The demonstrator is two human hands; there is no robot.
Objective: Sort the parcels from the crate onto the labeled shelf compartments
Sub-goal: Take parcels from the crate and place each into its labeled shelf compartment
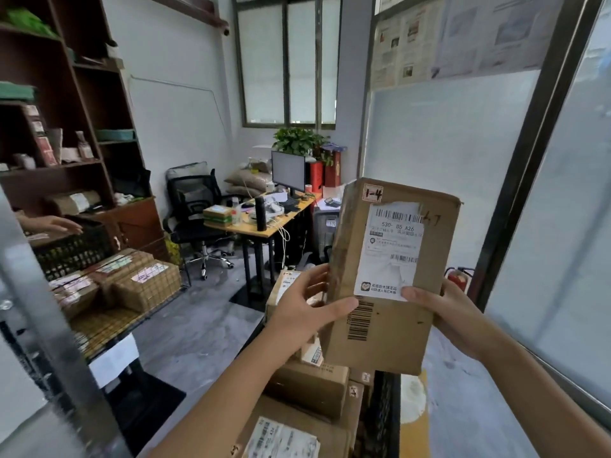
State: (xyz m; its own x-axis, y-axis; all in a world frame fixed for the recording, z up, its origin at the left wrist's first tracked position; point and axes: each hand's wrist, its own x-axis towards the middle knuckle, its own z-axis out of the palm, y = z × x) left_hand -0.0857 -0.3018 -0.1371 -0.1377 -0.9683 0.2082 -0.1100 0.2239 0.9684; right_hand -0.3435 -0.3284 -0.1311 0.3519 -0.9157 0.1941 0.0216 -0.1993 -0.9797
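Note:
I hold a brown cardboard parcel (pixel 390 246) upright in front of me, its white shipping label facing me and a small tag reading "1-4" at its top left corner. My left hand (pixel 304 309) grips its lower left edge, thumb across the front. My right hand (pixel 446 312) grips the lower right edge, thumb on the label. Below it, a dark crate (pixel 383 408) holds several more cardboard parcels (pixel 307 388). A wire shelf (pixel 109 322) at the left carries several boxed parcels (pixel 145 285).
Another person's hand (pixel 56 224) reaches over a black crate (pixel 76 249) at the left. A brown bookcase (pixel 66 127) stands behind it. A desk (pixel 264 223) with monitor, an office chair (pixel 198 219) and a fire extinguisher (pixel 458 279) are further back. Frosted glass panels line the right.

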